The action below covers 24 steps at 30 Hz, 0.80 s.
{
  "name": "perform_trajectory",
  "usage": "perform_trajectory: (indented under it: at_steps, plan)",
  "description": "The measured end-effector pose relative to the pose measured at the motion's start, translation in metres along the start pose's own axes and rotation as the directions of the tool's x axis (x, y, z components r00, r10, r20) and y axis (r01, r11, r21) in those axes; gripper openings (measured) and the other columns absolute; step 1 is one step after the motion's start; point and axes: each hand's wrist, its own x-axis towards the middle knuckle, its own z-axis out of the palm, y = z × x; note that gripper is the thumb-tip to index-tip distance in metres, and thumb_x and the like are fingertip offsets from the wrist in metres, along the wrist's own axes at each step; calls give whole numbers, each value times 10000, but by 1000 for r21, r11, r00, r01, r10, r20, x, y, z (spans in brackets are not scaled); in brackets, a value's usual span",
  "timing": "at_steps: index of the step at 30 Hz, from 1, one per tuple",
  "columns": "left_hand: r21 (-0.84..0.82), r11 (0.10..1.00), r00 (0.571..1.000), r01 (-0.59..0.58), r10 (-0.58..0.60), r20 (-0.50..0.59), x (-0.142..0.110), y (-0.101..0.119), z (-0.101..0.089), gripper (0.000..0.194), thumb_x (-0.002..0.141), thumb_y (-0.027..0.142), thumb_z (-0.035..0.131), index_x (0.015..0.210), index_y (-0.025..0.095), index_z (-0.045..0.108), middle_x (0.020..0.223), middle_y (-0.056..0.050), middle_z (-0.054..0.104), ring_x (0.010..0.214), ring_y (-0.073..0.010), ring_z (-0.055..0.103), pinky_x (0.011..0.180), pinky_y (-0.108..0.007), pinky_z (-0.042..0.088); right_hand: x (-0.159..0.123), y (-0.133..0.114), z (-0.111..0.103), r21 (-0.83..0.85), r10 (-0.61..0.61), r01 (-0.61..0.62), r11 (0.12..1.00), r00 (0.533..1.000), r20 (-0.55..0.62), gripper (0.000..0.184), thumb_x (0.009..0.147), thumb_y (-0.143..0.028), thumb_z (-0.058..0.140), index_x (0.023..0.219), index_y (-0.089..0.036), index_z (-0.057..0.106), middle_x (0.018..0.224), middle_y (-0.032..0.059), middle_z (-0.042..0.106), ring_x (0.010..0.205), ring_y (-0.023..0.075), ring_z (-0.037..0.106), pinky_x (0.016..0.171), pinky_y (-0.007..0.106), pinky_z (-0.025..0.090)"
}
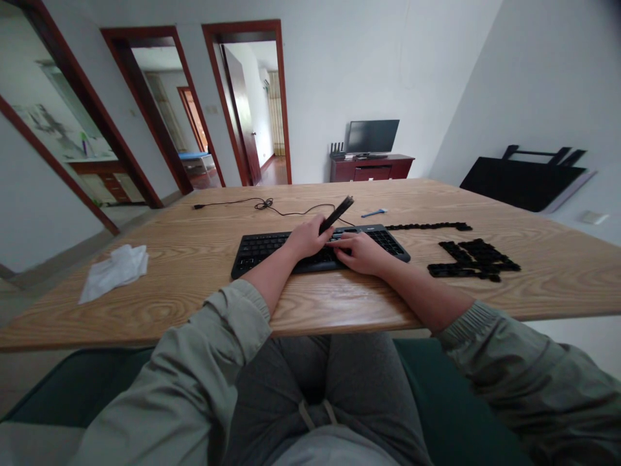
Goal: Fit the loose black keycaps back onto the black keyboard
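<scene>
Ahead of me: a dark red TV cabinet [372, 169] under a flat-screen monitor [372, 136]
Right: a black folding table [521, 184] leaning on the white wall [533, 77]
Left: red-framed doorways [155, 110]
Floor: reddish wood [274, 169] past the far door

Toward the table [339, 304]'s right edge, a narrow strip of wood separates the keyboard [259, 249] from the black keycaps [473, 259]; behind the keyboard, a cable [295, 210] lies in the way.
</scene>
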Motion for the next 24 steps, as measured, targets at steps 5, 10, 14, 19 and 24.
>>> perform_trajectory:
  at_steps: [5, 10, 14, 19, 24]
  plan:
    - [127, 991, 999, 33, -35, 8, -3, 4, 1, 378, 988, 461, 376, 1120, 158, 558, 975, -136, 700, 907, -295, 675, 791, -402, 496, 1, 3, 5, 32, 16, -15, 999, 1000, -10, 366, 953, -265, 502, 1240, -200, 718, 936, 92, 661, 797, 184, 613, 811, 319, 464]
    - [203, 979, 1000, 31, -30, -7, -5, 6, 3, 409, 1002, 462, 341, 1162, 145, 545, 988, -149, 711, 899, -317, 688, 792, -414, 494, 2, 3, 5, 56, 23, -22, 998, 1000, -9, 347, 951, -259, 513, 1219, -204, 726, 952, 91, 658, 814, 190, 614, 825, 327, 471]
    - [213, 975, 998, 56, -46, -52, -4, 7, 1, 383, 1004, 439, 359, 1155, 144, 552, 977, -149, 712, 895, -304, 689, 811, -398, 487, 3, 4, 5, 118, 26, -25, 993, 1000, -12, 343, 944, -249, 524, 1224, -195, 714, 978, 94, 672, 852, 196, 625, 852, 332, 484]
    - [156, 981, 983, 116, -90, -161, -2, 7, 1, 363, 1008, 431, 362, 1150, 152, 545, 918, -131, 707, 895, -290, 685, 804, -369, 475, 5, 6, 9, 203, 43, -35, 978, 999, -33, 311, 948, -218, 496, 1169, -184, 712, 1081, 99, 701, 986, 212, 635, 926, 352, 483]
    - [29, 994, 969, 104, -94, -229, -2, 2, -4, 290, 996, 431, 399, 1072, 189, 539, 864, -92, 679, 839, -268, 671, 753, -346, 461, 3, 3, 2, 227, 75, -55, 972, 994, -84, 404, 921, -194, 506, 1303, -202, 638, 999, 69, 698, 892, 189, 631, 864, 335, 490]
